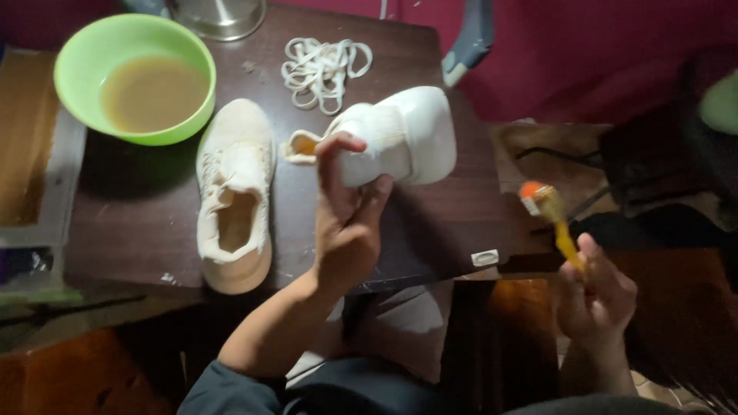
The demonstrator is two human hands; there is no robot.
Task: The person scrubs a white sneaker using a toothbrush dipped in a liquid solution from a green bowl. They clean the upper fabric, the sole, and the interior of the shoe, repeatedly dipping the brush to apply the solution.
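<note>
Gripped the white shoe (400, 138) in the left hand (346, 223) above the dark table (138, 215), sole turned outward for access, with the right hand (600, 296) closed around a yellow toothbrush (550, 215), bristles raised clear beside it.

White fabric sneaker with thick pale sole (400, 134) held off the dark wooden table, tilted with sole turned up and away, heel opening toward the left, laces removed. Yellow-handled toothbrush with orange head (552, 219) held upright off the table's right edge, bristle end up, well apart from the sneaker
</note>
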